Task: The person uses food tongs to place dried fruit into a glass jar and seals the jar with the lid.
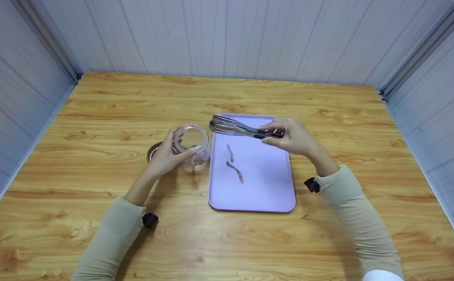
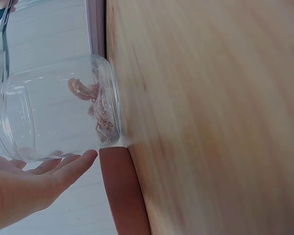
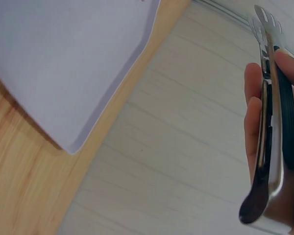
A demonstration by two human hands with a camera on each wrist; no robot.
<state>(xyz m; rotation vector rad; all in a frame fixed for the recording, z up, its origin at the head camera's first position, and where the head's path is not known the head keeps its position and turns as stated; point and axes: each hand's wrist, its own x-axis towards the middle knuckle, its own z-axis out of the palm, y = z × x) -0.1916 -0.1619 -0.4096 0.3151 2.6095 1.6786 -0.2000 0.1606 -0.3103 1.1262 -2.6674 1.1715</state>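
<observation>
My left hand [image 1: 165,159] holds a clear jar [image 1: 202,157], mouth upward, just left of the purple tray [image 1: 266,183]. Brownish, dried-looking strips [image 2: 102,110] lie at the bottom of the jar in the left wrist view. In my right hand [image 1: 296,136] is a pair of metal tongs [image 1: 239,128] with black grips and slotted heads. The tong heads hover over the tray's far left edge, beside the jar's mouth, and no strip shows between them. Two thin brownish strips, a shorter one [image 1: 230,152] and a longer one [image 1: 235,172], rest on the tray's left half.
A round reddish-brown lid [image 1: 151,150] lies on the table left of the jar, partly hidden by my left hand. The wooden table [image 1: 94,164] has pale panelled walls [image 1: 242,39] behind it and at both sides.
</observation>
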